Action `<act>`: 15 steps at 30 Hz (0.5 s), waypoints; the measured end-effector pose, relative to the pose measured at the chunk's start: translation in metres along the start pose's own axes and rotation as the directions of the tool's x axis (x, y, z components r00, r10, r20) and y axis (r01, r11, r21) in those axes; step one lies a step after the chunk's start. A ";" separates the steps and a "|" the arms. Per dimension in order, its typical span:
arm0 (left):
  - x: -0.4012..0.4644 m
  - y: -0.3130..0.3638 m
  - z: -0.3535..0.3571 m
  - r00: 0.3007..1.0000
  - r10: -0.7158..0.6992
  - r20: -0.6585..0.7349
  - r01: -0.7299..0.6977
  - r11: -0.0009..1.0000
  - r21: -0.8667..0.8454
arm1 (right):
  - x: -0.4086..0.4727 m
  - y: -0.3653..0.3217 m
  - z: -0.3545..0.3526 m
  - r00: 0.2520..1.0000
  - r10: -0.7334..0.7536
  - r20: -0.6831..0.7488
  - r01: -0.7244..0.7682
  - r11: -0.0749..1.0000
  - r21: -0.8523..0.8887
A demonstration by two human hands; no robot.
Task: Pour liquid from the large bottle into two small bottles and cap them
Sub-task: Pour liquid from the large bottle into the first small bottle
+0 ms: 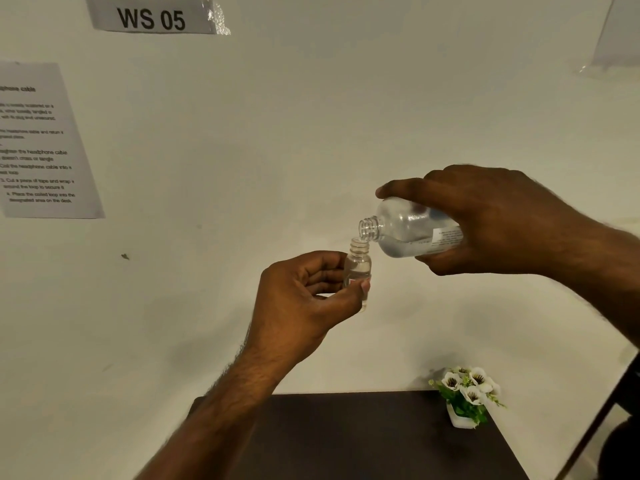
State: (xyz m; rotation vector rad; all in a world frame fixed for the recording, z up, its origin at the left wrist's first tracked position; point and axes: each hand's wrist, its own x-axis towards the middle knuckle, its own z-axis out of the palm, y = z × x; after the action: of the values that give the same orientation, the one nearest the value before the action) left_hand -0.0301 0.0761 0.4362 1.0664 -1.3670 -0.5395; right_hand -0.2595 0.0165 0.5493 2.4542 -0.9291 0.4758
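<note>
Soft, even indoor light fills the view, a little dim and greenish. The wall [311,116] carries faint, diffuse shadows of the arms below and left of the hands. Glare shines on the tape at the sign [152,17]. Text on the sheet [41,143] is blurred. Straight edges bend toward the frame's borders. The large bottle [412,230] shows pale highlights; the table [363,441] reads nearly black.

The right hand [498,220] covers the rear of the large bottle [412,228], hiding its base. The instruction sheet [41,140] is cut by the left edge, its print blurred. The counter [363,441] runs off the bottom edge.
</note>
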 end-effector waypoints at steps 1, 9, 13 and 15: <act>0.000 -0.001 0.000 1.000 -0.003 0.000 0.003 1.000 -0.006 | 0.000 0.000 0.000 1.000 0.004 0.003 -0.004 1.000 0.001; 0.002 -0.002 0.000 1.000 -0.011 0.001 0.011 1.000 -0.017 | 0.002 0.000 0.002 1.000 0.013 0.011 -0.013 1.000 0.004; 0.002 -0.003 0.000 1.000 -0.008 -0.006 0.008 1.000 0.004 | 0.003 0.000 0.005 1.000 0.014 0.014 -0.014 1.000 0.010; 0.002 -0.003 0.000 1.000 -0.007 -0.004 0.007 1.000 0.011 | 0.003 0.000 0.006 1.000 0.011 0.015 -0.012 1.000 0.009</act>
State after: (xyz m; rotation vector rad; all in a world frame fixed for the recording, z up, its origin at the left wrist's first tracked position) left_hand -0.0287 0.0730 0.4347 1.0809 -1.3650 -0.5352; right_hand -0.2565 0.0116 0.5462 2.4651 -0.9495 0.4674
